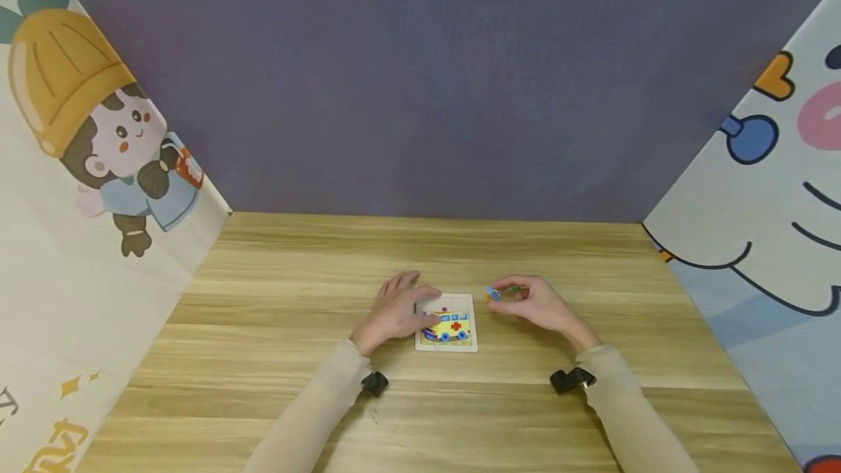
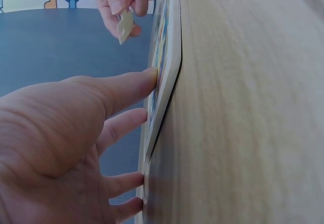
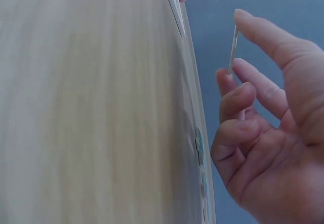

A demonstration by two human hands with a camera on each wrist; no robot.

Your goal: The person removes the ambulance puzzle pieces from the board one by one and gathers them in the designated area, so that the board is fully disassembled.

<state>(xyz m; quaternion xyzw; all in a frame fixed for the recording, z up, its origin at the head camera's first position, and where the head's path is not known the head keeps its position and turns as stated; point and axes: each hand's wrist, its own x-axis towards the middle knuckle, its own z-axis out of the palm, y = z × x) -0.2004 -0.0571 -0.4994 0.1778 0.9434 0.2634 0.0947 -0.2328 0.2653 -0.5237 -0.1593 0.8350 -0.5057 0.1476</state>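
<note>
A small wooden jigsaw board (image 1: 463, 303) with a pale frame lies flat on the table, its picture showing a yellow ambulance with blue wheels and a red cross. My left hand (image 1: 396, 310) rests at its left side, fingers spread and fairly straight. In the left wrist view the thumb (image 2: 136, 83) presses on the picture, and the other fingers reach the board's edge and the tabletop. To the right of the board, my right hand (image 1: 535, 303) pinches a thin jigsaw piece (image 1: 493, 294), blue and orange, between thumb and fingertips. Its pale back (image 2: 125, 25) faces the left wrist camera.
Several loose jigsaw pieces (image 3: 200, 148) lie on the table under the right hand, mostly hidden by it in the head view. A dark panel (image 1: 434, 93) stands along the table's far edge. Cartoon-printed walls (image 1: 177, 254) flank both sides of the wooden table (image 1: 315, 261).
</note>
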